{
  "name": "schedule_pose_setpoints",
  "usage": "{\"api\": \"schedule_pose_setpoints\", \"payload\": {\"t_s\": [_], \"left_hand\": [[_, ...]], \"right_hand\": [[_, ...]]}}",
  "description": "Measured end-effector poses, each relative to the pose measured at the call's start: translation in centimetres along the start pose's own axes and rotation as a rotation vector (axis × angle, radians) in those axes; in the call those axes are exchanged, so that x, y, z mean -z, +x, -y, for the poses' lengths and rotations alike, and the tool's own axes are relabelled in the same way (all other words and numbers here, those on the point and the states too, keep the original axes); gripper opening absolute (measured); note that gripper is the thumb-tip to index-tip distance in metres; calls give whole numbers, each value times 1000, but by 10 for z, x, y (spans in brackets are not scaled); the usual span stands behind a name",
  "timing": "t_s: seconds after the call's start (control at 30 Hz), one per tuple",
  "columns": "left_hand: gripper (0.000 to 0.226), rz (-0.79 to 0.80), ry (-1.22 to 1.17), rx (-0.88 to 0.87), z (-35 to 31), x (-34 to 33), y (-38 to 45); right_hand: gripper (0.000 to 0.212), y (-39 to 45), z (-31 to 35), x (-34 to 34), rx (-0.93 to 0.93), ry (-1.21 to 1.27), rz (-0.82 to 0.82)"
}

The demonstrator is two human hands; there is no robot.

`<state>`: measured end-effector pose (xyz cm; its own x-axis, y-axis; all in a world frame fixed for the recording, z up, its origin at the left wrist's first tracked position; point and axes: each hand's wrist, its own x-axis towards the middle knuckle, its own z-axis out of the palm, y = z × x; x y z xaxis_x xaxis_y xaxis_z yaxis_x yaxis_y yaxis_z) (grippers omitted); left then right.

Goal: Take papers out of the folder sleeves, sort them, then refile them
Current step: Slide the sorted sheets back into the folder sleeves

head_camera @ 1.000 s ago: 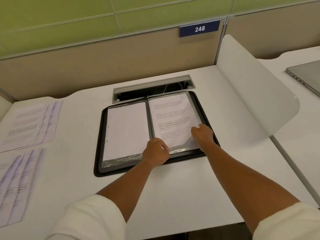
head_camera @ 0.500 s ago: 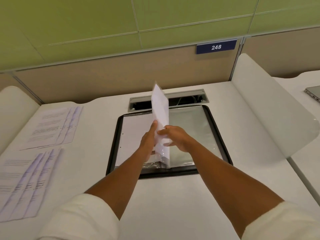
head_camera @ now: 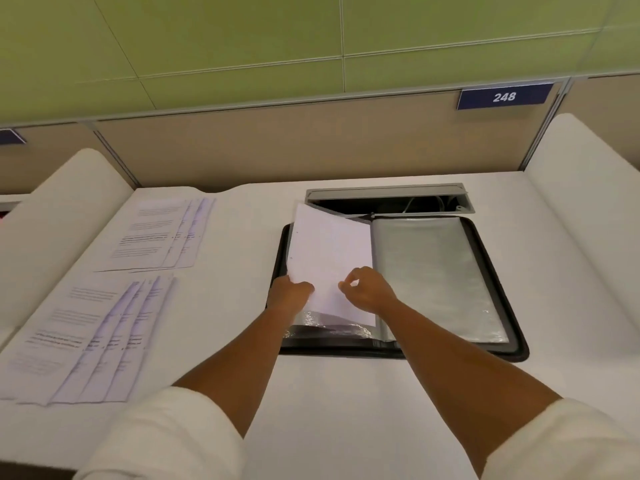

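Head view: a black folder (head_camera: 498, 271) lies open on the white counter (head_camera: 332, 410); its right sleeve (head_camera: 436, 271) looks clear and empty; the left hand (head_camera: 289, 292) has its grip curled on the lower left edge of a white paper (head_camera: 329, 258) tilted over the left page; the right hand (head_camera: 369, 289), fingers curled, pinches that paper's lower right; two fanned paper stacks (head_camera: 162, 233) (head_camera: 90, 337) lie at the left.

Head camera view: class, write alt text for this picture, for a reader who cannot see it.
Both hands, left hand and right hand, grip the near end of a white sheet over the left half of an open black folder on a white desk. The folder's right sleeve looks empty. Two fanned stacks of printed papers lie to the left.
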<state>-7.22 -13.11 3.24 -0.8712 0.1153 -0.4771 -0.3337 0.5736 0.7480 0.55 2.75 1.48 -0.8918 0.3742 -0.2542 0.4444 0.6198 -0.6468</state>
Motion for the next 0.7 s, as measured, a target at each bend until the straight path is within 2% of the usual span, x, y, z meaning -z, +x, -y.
{"api": "schedule_pose_setpoints", "payload": {"t_s": [0.07, 0.17, 0.27, 0.4, 0.57, 0.7], "left_hand": [[7, -16, 130, -22, 16, 11, 11], [3, -8, 436, -80, 35, 36, 18], [17, -22, 601, -109, 51, 67, 29], [32, -86, 574, -113, 68, 113, 56], [32, -234, 498, -133, 79, 174, 97], [26, -319, 469, -171, 88, 218, 134]], "right_hand": [[39, 4, 5, -13, -16, -128, 114], [28, 13, 18, -36, -54, -191, 194], [23, 28, 41, -55, -70, -195, 199], [30, 52, 93, -84, -46, -146, 209], [39, 79, 171, -128, -47, 72, 223], [16, 103, 225, -164, -52, 258, 232]]}}
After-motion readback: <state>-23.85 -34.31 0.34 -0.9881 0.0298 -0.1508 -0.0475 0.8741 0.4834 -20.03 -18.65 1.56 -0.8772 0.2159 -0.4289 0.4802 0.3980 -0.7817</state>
